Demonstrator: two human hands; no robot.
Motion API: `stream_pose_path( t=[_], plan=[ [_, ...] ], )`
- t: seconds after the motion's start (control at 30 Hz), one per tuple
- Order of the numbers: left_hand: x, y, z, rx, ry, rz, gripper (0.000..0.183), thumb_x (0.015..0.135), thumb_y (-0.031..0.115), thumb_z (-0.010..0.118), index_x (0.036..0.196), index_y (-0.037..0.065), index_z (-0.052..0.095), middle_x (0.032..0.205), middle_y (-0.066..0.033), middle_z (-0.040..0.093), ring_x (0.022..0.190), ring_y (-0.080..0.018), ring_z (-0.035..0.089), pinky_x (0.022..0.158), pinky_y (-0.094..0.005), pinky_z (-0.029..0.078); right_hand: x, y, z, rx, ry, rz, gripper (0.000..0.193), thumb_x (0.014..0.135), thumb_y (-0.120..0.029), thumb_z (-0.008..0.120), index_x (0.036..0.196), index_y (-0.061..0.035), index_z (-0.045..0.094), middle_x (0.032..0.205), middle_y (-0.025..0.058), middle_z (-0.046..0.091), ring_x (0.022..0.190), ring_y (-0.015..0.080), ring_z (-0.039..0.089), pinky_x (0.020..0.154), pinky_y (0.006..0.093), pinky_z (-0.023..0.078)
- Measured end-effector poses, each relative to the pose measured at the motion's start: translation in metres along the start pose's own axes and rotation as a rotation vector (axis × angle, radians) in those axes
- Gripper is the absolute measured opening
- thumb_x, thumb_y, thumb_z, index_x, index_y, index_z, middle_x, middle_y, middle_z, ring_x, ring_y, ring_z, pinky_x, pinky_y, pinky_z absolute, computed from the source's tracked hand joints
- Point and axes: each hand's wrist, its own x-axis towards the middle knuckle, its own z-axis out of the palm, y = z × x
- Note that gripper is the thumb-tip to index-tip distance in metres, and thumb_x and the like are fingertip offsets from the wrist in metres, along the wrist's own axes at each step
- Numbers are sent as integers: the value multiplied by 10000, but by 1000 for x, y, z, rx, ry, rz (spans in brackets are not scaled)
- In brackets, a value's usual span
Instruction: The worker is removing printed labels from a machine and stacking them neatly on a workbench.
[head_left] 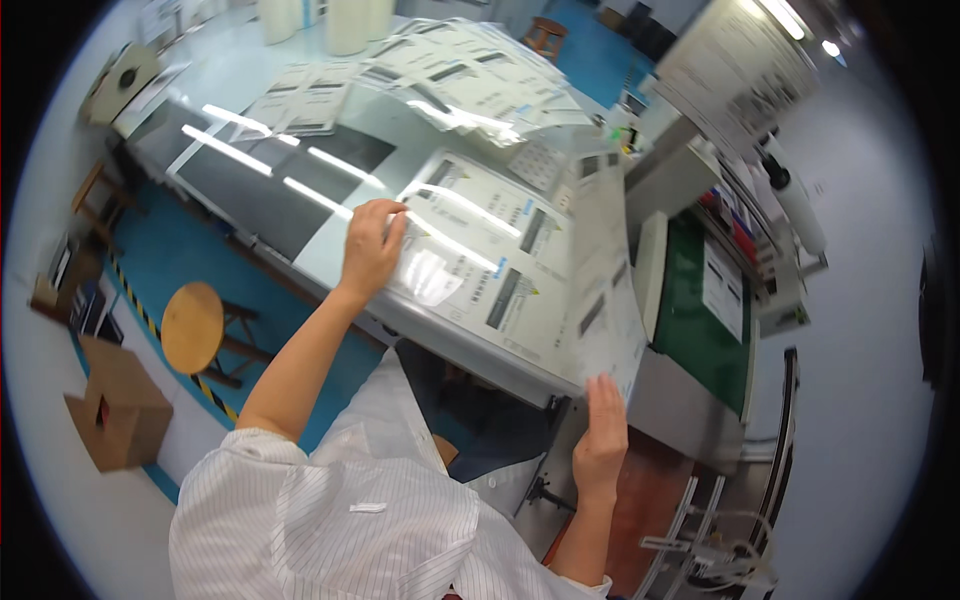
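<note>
A stack of glossy white printed sheets [455, 275] lies near the front edge of the table. My left hand [372, 250] is at the stack's left edge, its fingers bent with the thumb apart, and nothing shows between them. On the right side, one printed sheet [603, 285] stands raised and curved, blurred by motion. My right hand [600, 440] is at the lower corner of that sheet, fingers straight and close together. The thumb's grip on the corner is hidden.
More printed sheets [470, 70] lie spread at the back of the table, with a smaller pile [300, 98] to their left. A machine with a green belt [700, 330] stands at right. Left on the floor are a wooden stool [194, 328] and a cardboard box [125, 410].
</note>
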Motion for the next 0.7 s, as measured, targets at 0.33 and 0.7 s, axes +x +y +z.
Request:
stream_pose_path(
  t=[0.33,0.7],
  plan=[
    [17,-16,-48,-710,-461,-795,305,931,251,591,903,-46,656,761,-61,645,673,-115,581,634,-272,473,16,-12,36,-101,-181,-148,474,839,67,501,1254,-127,622,1328,164,553,1250,371,498,1068,538,347],
    [6,-24,-46,4,-359,-569,201,779,176,652,856,-4,606,785,-178,666,778,-311,656,746,-390,503,19,-9,61,-61,-309,154,437,938,-137,556,1373,-155,515,1480,152,400,1376,366,339,1129,549,203]
  ],
)
